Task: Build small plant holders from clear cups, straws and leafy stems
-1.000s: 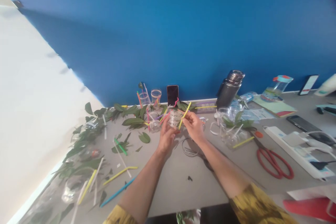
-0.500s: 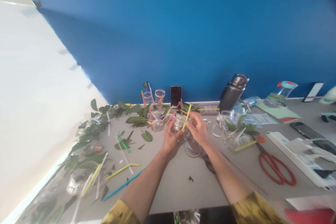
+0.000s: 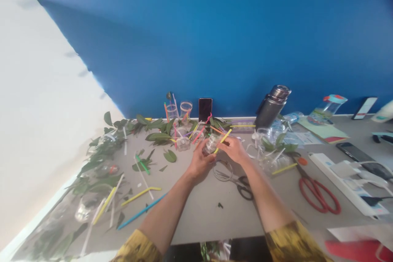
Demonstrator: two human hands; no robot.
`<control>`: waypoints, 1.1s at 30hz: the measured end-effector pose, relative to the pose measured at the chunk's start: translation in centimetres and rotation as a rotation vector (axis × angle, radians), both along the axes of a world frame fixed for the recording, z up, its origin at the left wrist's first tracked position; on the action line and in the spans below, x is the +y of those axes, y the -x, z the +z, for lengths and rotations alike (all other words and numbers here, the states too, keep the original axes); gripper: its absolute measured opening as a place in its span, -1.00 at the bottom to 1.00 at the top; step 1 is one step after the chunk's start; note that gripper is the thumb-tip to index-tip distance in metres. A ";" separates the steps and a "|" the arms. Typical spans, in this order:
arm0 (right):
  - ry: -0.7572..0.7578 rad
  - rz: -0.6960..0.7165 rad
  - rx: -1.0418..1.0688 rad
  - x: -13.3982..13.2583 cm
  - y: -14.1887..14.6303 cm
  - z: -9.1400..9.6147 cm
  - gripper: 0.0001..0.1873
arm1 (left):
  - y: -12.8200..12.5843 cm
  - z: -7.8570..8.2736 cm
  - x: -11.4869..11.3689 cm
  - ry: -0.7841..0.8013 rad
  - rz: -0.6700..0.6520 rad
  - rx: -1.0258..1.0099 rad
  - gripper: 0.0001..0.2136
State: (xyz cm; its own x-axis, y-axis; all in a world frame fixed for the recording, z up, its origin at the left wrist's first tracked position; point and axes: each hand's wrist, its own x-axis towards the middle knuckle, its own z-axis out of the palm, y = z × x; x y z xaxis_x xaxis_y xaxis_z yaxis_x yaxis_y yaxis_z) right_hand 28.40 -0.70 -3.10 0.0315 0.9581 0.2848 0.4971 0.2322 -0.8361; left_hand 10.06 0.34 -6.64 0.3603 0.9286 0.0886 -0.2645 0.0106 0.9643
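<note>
My left hand point(image 3: 201, 158) is wrapped round a clear ribbed plastic bottle piece point(image 3: 211, 143), held tilted above the grey table. Against its right side, my right hand point(image 3: 233, 149) pinches a yellow straw point(image 3: 225, 136) that slants up to the right. An orange straw point(image 3: 216, 129) shows just behind the hands. Below them on the table lie black-handled scissors point(image 3: 245, 188) and a clear ring point(image 3: 223, 170) cut from plastic. My fingertips partly hide the bottle piece and the straw's lower end.
Leaves point(image 3: 158, 136) and cut bottles with straws line the back and left. A blue straw point(image 3: 139, 213) lies left of my forearm. To the right are a dark thermos point(image 3: 272, 108), red-handled scissors point(image 3: 319, 194), a power strip point(image 3: 344, 184) and a phone propped upright point(image 3: 205, 109) behind my hands.
The yellow straw has tipped further to the right, and my right hand has turned with it. The bottle piece is tilted more upright. The black-handled scissors show more fully.
</note>
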 end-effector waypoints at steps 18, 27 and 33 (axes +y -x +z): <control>0.088 0.028 -0.133 -0.5 0.5 0.4 -0.81 | 0.5 -0.8 0.5 -0.189 0.095 0.069 -0.19; 0.128 0.073 0.015 -0.8 0.5 0.6 -0.67 | 1.0 -0.8 1.7 -0.076 -0.002 0.003 -0.10; 0.099 -0.020 0.022 -0.6 0.1 0.4 -0.71 | 1.3 -0.6 1.5 -0.049 -0.073 0.016 -0.31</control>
State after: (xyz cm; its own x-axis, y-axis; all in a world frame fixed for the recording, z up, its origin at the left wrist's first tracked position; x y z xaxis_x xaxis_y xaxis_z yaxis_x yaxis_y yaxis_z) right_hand 28.28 -1.26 -2.70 0.0564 0.9805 0.1880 0.4821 0.1382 -0.8651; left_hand 8.75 1.89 -7.21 0.4285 0.8946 0.1267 -0.2489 -0.0179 0.9684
